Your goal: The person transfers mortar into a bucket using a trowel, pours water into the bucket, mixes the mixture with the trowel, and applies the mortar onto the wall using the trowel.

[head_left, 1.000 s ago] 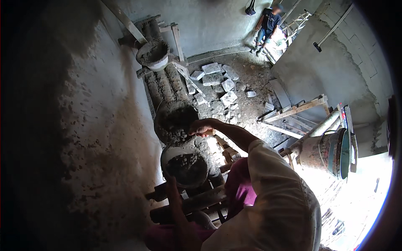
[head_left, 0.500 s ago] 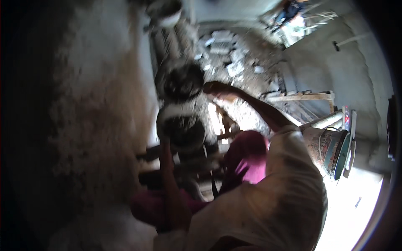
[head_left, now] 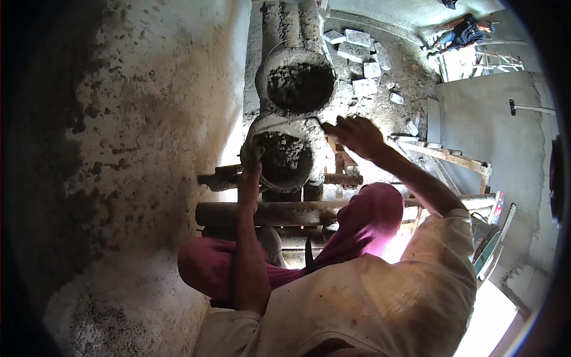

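Note:
My right hand (head_left: 358, 137) is closed round the handle of a trowel (head_left: 285, 124). The trowel's blade lies over the far rim of the nearer bucket (head_left: 290, 187), and its outline merges with the bucket's grey edge. Dark, lumpy wet mortar (head_left: 279, 153) partly fills this bucket. At its left side, my left hand (head_left: 250, 178) grips the rim with the fingers up along the edge. Just beyond stands a second bucket (head_left: 265, 77), which also contains dark mortar.
Bamboo or log poles (head_left: 267, 213) form scaffolding beneath me. A rough plastered wall (head_left: 143, 149) rises close on the left. Below lie broken blocks (head_left: 357, 52). A wooden trestle (head_left: 452, 157) and a hammer-like tool (head_left: 529, 108) are to the right; another person (head_left: 467, 33) is far right.
The view has shifted and steadied, so the buckets sit higher and further right. My right hand has moved from beside the far bucket back toward the nearer one. My left hand stays at the nearer bucket.

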The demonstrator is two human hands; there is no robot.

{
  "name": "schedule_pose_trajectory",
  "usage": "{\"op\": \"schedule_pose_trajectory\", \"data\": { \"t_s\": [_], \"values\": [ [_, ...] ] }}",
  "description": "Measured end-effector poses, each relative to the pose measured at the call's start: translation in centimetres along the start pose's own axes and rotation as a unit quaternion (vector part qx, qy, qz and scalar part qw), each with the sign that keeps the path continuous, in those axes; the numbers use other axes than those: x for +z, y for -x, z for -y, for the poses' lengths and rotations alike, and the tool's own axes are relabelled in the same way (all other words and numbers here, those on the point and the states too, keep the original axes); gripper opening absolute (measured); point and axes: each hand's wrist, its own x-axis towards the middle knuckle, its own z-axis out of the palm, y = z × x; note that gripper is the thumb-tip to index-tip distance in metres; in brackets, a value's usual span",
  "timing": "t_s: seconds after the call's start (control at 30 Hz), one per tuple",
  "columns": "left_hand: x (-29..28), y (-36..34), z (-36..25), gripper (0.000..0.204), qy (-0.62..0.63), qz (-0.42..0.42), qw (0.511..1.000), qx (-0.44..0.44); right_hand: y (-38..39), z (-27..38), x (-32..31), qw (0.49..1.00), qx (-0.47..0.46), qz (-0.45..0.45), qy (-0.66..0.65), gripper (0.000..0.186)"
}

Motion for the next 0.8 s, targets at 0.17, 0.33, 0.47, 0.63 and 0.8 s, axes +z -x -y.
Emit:
{"op": "schedule_pose_trajectory", "data": {
  "t_s": [0.17,0.33,0.47,0.63,0.8],
  "values": [
    [-0.1,-0.3,0.0,0.041,-0.017,-0.012,1.000,0.001,-3.0,-3.2,-2.1,0.981,0.097,-0.052,0.158,0.035],
    [-0.5,-1.5,2.0,0.036,-0.045,-0.021,0.997,0.061,-13.8,-5.9,1.4,0.964,0.152,0.012,0.219,0.014],
    [1.3,-0.8,1.5,0.036,-0.032,-0.017,0.998,0.047,-19.2,-1.8,3.2,0.863,-0.006,0.206,0.461,0.018],
    [0.6,0.1,2.4,0.038,-0.045,0.015,0.995,0.083,-13.4,0.2,5.7,0.947,0.027,0.081,0.310,0.013],
    [-2.0,0.6,2.2,0.043,-0.061,0.022,0.998,0.011,-13.1,-2.2,-2.2,0.968,0.157,0.115,0.159,0.014]
  ]
}}
